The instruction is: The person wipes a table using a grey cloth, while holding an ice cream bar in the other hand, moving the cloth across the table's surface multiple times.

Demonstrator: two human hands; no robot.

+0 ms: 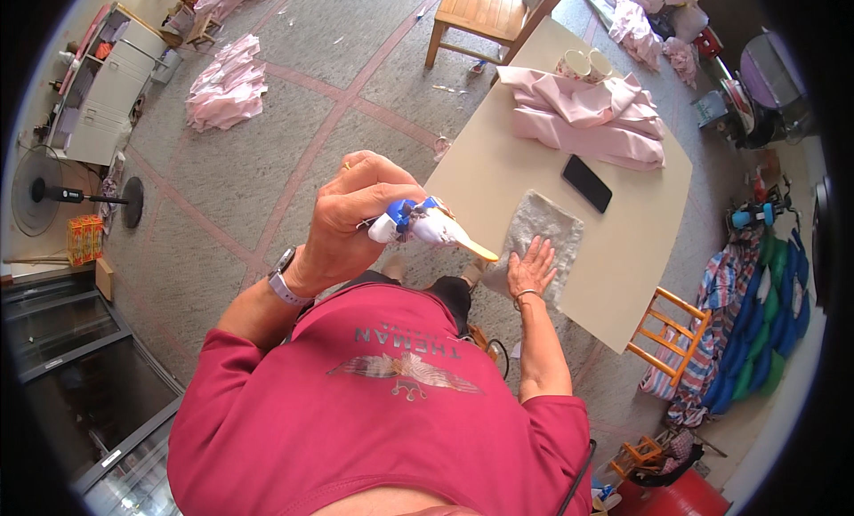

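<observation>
My left hand (pixel 360 209) is raised in front of my chest, its fingers closed round a crumpled blue-and-white bundle (pixel 414 221) that looks like plastic wrapping. From the bundle a flat yellowish stick (pixel 478 249) points right, toward the table. Whether the stick and the wrapping are one thing I cannot tell. My right hand (pixel 532 265) lies flat, fingers spread, on a grey cloth (pixel 547 222) at the near left edge of the cream table (pixel 623 276). Under the palm the cloth is hidden.
Farther along the table are a black phone (pixel 587 183), folded pink fabric (pixel 587 116) and two patterned cups (pixel 574 64). A wooden chair (pixel 480 16) stands beyond it, another chair (pixel 672 338) at its right end. Pink fabric (pixel 228 84) lies on the floor; a fan (pixel 132 202) is at left.
</observation>
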